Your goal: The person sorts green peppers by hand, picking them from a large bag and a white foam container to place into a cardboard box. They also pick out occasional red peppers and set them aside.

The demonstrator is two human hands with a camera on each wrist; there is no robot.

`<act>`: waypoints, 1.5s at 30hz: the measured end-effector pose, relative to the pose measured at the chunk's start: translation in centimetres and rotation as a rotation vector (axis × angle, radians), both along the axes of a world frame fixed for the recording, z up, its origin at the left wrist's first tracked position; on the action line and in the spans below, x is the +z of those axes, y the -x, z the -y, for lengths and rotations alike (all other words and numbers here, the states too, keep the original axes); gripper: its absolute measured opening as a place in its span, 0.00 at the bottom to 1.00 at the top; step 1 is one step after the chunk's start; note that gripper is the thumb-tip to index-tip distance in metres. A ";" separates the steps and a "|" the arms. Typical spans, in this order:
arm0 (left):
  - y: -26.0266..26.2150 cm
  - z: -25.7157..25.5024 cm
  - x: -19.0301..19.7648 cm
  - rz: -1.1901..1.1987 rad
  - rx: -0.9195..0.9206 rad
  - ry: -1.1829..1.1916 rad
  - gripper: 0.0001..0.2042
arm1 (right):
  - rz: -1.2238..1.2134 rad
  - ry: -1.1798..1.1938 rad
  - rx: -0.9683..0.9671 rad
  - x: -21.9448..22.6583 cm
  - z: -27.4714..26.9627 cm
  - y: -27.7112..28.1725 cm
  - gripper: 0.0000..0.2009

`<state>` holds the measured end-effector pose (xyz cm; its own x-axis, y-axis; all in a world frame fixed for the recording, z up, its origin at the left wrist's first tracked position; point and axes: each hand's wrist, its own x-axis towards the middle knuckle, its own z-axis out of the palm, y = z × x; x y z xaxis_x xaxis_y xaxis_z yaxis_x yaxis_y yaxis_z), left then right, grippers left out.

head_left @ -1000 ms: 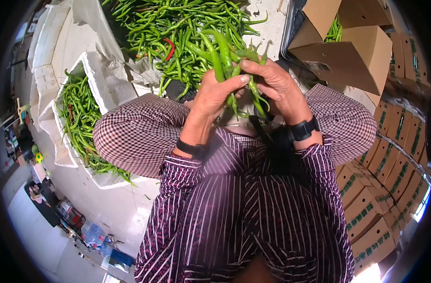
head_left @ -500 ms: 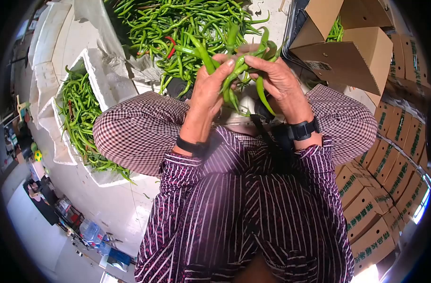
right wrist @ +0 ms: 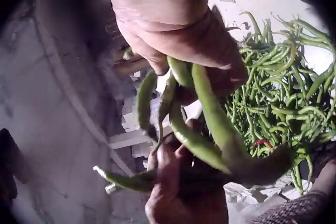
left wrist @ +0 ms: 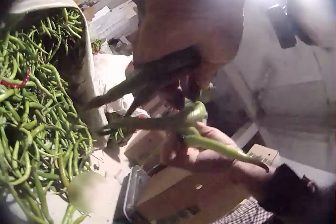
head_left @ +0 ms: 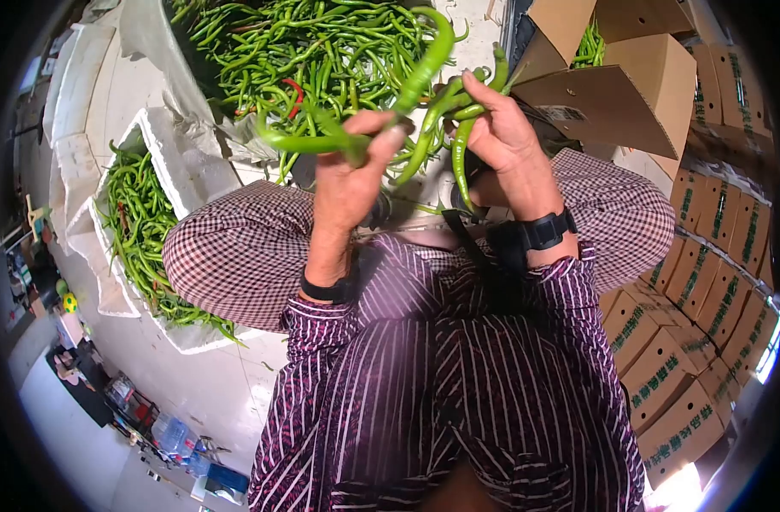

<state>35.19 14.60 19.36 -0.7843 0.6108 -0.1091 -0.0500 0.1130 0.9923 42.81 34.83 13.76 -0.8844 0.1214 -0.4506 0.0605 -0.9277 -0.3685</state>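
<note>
My left hand (head_left: 349, 181) holds a few long green chili peppers (head_left: 431, 64) between thumb and fingers. One curves up and away from it, and others stick out to the left, blurred. To its right, my right hand (head_left: 518, 158) grips several more green chili peppers (head_left: 460, 166), which hang down between the two hands. In the right wrist view, green chili peppers (right wrist: 215, 113) stretch from the right fingers toward the left hand (right wrist: 178, 192). The left wrist view shows the right hand (left wrist: 210, 163) with a pepper (left wrist: 220, 145) lying across it.
Beyond the hands spreads a big heap of green chili peppers (head_left: 313, 60) with a red one (head_left: 297, 98) in it. A white foam box (head_left: 155, 119) full of peppers stands at the left. An open cardboard box (head_left: 612, 107) holds peppers at the right, near stacked cartons (head_left: 663, 375).
Both hands were close together over the peppers. The left hand has moved off to the left with its peppers, while the right stays nearly in place holding its bunch.
</note>
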 end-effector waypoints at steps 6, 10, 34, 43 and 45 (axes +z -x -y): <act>-0.6 -1.0 -0.8 -0.300 -0.175 0.075 0.07 | -0.076 0.152 -0.034 2.2 2.3 0.1 0.17; -0.6 -1.0 -1.1 -0.468 -0.210 0.118 0.06 | -0.084 0.134 -0.029 2.2 2.3 0.2 0.16; 0.8 0.1 -0.2 0.013 0.026 0.034 0.21 | -0.294 -0.651 -0.063 21.4 -7.9 -7.5 0.28; -0.7 -1.0 0.2 -0.125 -0.057 0.233 0.20 | 0.635 -1.601 0.029 22.1 -28.5 -8.1 0.28; -0.9 -1.1 -0.5 -0.167 -0.045 0.222 0.21 | 0.774 -1.805 0.207 18.6 -28.5 -7.9 0.32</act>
